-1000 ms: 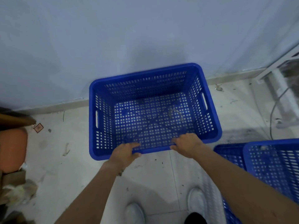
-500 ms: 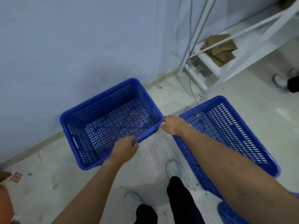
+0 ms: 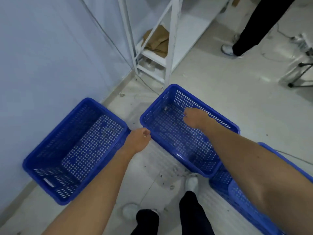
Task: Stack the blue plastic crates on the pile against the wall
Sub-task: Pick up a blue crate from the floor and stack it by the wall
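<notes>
Crates first: the blue perforated plastic crate against the pale wall sits released, and I see both hands have left its rim. Right of that crate, a second blue perforated crate now fills view. My right hand reaches over it, fingers curled, gripping nothing I can confirm; my left hand hangs loosely closed between the two crates. Next pickup, I judge.

Two empty perforated blue crates sit upright on the floor.

One head-worn camera looks steeply down, close above two crates on the floor.
</notes>
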The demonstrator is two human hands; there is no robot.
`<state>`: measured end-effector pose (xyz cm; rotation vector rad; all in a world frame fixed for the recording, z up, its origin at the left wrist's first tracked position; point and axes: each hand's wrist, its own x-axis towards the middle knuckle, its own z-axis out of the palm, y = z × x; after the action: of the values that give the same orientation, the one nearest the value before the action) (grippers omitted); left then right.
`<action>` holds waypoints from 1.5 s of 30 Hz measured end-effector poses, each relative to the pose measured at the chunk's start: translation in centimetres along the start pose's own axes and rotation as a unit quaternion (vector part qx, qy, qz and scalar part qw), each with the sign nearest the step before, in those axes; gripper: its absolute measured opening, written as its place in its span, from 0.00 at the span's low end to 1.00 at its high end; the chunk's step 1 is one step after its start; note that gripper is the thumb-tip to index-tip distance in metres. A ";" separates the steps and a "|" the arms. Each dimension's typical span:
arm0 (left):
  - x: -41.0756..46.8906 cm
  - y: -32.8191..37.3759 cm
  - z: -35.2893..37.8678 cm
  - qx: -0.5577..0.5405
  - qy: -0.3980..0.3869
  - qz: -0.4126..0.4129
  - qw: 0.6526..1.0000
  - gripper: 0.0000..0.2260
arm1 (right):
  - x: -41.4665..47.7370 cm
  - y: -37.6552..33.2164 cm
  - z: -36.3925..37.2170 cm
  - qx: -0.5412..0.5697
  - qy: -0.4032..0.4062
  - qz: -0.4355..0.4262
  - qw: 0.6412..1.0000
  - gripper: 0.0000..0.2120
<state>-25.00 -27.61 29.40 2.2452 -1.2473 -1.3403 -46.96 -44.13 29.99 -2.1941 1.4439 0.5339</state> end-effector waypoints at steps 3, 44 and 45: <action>2.0 3.1 4.3 -0.049 -0.023 -0.040 0.998 0.13 | 0.6 5.4 1.8 0.066 0.004 0.024 0.997 0.20; 23.0 -8.9 27.5 -0.396 -0.010 -0.356 0.846 0.11 | 26.3 27.1 17.8 0.049 0.100 0.095 0.989 0.29; 23.0 -8.7 27.8 -0.396 0.002 -0.362 0.844 0.10 | 26.5 26.9 17.7 0.071 0.103 0.113 0.986 0.29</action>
<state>-37.89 -34.34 -4.78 2.0671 0.2723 -1.6395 -63.15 -63.19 -3.35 -2.0344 1.7946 0.2719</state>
